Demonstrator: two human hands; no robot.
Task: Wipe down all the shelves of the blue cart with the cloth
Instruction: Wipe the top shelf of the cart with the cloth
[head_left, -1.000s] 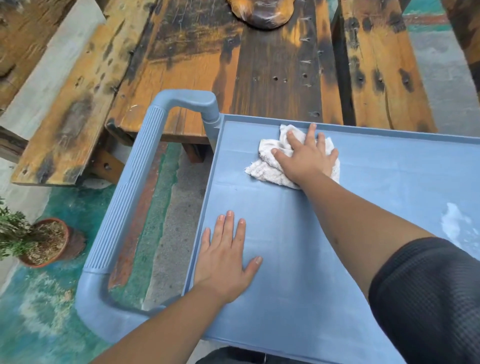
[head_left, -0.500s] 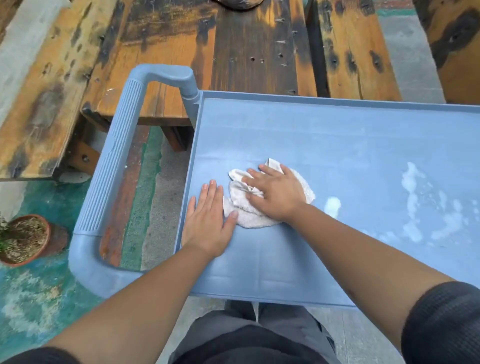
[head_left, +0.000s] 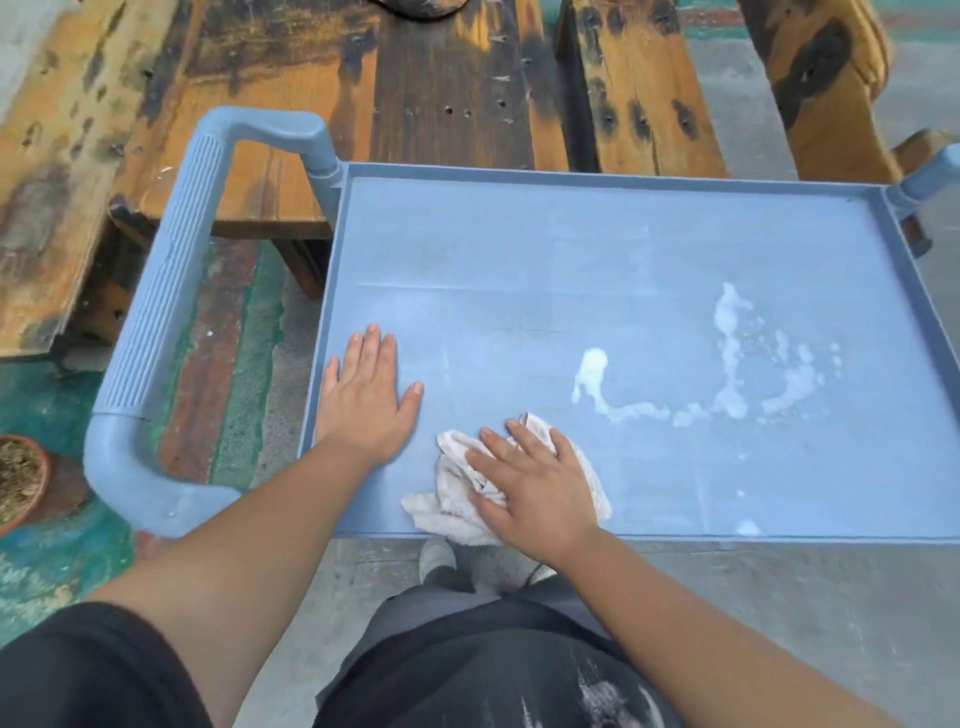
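The blue cart's top shelf fills the middle of the head view, a flat tray with a low rim. A crumpled white cloth lies at the shelf's near edge, left of centre. My right hand presses flat on the cloth with fingers spread. My left hand rests flat on the bare shelf near its left rim, fingers straight. White foam streaks sit on the shelf's right half. The lower shelves are hidden under the top one.
The cart's ribbed blue handle loops out to the left. Weathered wooden planks butt against the cart's far side. A clay plant pot stands on the painted floor at far left. My legs are below the shelf's near edge.
My right hand dragged the cloth from the shelf's far left corner toward me to the near edge. The left hand stayed flat near the left rim.
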